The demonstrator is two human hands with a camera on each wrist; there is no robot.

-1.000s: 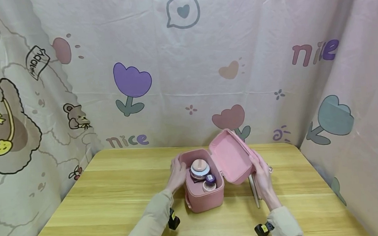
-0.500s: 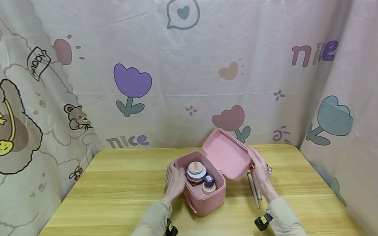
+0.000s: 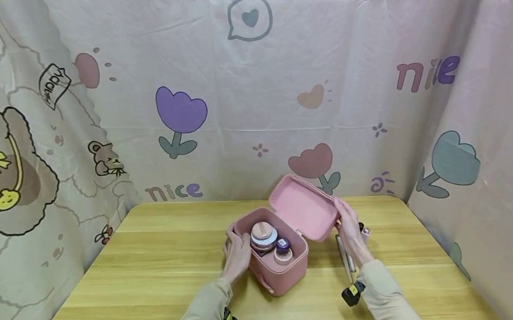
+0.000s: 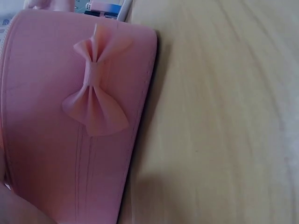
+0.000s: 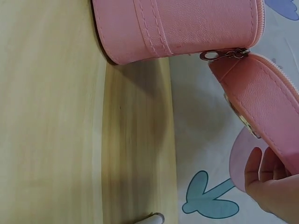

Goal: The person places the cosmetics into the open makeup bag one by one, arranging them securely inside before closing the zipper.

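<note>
A pink makeup case (image 3: 279, 281) stands on the table with its lid (image 3: 305, 207) swung up to the right. Inside lie a round compact (image 3: 264, 241) with a puff (image 3: 261, 230) on top, a purple-capped item (image 3: 283, 245) and a small round pot (image 3: 283, 257). My left hand (image 3: 237, 257) grips the case's left wall at the rim. With its fingers curled behind the outer edge, my right hand (image 3: 350, 228) holds the lid. A pink bow (image 4: 93, 84) on the case shows in the left wrist view, a zipper pull (image 5: 219, 54) in the right wrist view.
Slim light sticks (image 3: 343, 257) lie on the wooden table (image 3: 156, 272), under and beside the right forearm. Small items, one with a pink end (image 3: 366, 232), sit just right of that hand. A printed curtain (image 3: 232, 105) hangs behind the table.
The case has turned and shifted slightly left toward me, and its lid has moved left with it. Both hands have moved along, still holding the case and lid.
</note>
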